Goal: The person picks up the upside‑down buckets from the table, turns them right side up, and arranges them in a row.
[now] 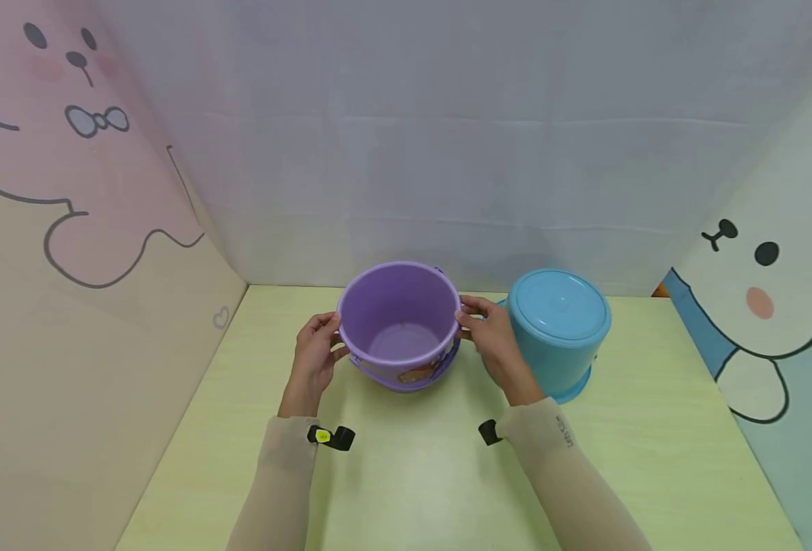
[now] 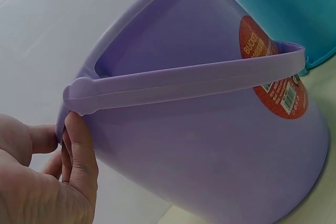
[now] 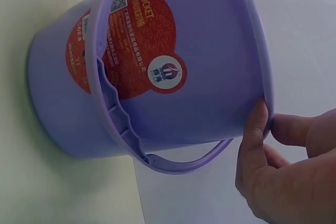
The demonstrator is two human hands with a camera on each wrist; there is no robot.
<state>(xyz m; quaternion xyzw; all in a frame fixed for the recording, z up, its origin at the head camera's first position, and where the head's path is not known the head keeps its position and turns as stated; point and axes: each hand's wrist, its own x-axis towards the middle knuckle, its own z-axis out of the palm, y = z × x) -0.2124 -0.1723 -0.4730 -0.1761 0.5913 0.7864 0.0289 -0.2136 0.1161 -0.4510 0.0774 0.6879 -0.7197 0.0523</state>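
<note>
An upright purple bucket stands on the table, its open mouth facing up. My left hand pinches its rim on the left, just below the handle's hinge in the left wrist view. On the opposite side my right hand grips the rim between thumb and fingers. The purple handle hangs down in front of the bucket. A red label with the word BUCKET is stuck on the outer wall.
Right beside my right hand, a light blue bucket is turned upside down. The pale wooden table ends at a grey-white back curtain. Side panels with cartoon animals flank it.
</note>
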